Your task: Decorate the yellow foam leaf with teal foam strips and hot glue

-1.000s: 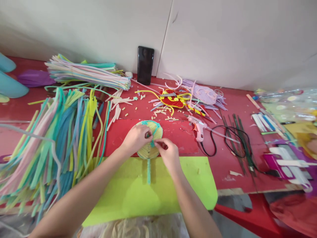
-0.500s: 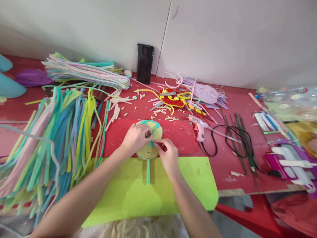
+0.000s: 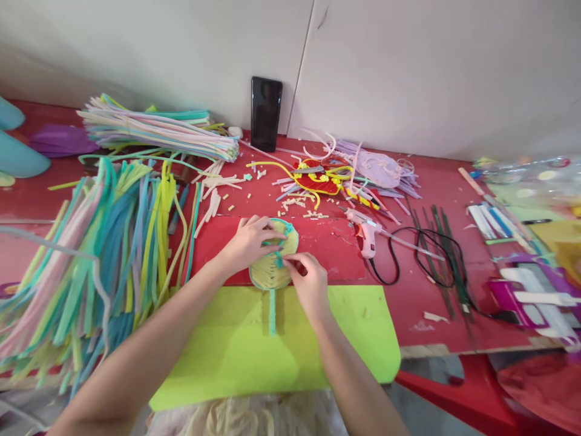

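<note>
A round fan (image 3: 263, 275) made of yellow pipe cleaners, with a teal rim and teal handle (image 3: 272, 312), lies before me with its handle toward me. My left hand (image 3: 253, 242) is over its upper left part, fingers stretched out and a gap between thumb and forefinger, near a thin teal strand. Thumb and forefinger of my right hand (image 3: 308, 275) pinch a teal pipe cleaner piece (image 3: 278, 259) near the fan's middle. Another teal knot (image 3: 288, 228) sits at the upper right rim. My left hand hides part of the fan.
The fan rests across a red board (image 3: 338, 254) and a lime mat (image 3: 336, 339). Pipe cleaner bundles (image 3: 113, 236) crowd the left. A pink glue gun (image 3: 367, 233) with a black cord lies at right. Behind are a phone (image 3: 265, 114), yellow-red pieces (image 3: 318, 178) and cut scraps (image 3: 295, 203).
My left hand's fingers have gone from a curled pinch near the fan's centre to stretched and parted, a little higher up. My right hand stays nearly in place.
</note>
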A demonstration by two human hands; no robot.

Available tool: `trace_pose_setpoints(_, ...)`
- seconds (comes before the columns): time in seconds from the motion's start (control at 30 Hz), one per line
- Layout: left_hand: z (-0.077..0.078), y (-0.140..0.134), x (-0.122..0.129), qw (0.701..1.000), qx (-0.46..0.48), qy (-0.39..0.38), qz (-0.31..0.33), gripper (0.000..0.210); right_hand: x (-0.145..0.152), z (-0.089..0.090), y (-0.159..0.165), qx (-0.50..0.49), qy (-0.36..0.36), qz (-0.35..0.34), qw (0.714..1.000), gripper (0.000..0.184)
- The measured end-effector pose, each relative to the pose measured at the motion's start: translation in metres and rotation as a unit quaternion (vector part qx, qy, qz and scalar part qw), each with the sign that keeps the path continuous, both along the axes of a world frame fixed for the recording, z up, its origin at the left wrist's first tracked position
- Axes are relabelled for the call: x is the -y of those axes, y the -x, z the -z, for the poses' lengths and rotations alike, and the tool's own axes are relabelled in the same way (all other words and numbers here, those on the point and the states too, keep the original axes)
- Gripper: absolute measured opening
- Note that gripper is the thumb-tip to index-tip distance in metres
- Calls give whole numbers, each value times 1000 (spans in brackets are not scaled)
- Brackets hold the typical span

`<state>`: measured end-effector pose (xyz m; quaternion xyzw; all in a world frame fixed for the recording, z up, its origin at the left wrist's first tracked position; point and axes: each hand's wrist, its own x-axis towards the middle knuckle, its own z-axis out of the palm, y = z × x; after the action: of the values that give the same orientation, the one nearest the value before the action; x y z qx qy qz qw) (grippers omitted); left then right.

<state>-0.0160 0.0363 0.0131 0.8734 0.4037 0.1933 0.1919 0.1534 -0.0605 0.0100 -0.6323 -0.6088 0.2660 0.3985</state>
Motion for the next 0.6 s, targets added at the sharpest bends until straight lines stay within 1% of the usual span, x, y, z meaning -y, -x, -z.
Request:
trace_pose_setpoints(0.13,4,7,-3,999,-9,13,45,27,0,1,-3,2,7,-3,1000,10)
trace_pose_setpoints(0.23,4,10,0,998,-23,-1,55,30,2,1,-6,8,1,-19,1000,12)
trace_pose_setpoints(0.33,3,12,5,998,-22,-27,44,31,6,1,-9,26,-34,-41,998,14)
trace_pose_setpoints(0.43,5,13,7,998,-17,-34,42,30,15,1,-11,60,-76,-56,994,21)
trace_pose_setpoints(0.6,9,15,4,998,-17,-28,48,31,32,3,-16,174,-137,-45,974,33)
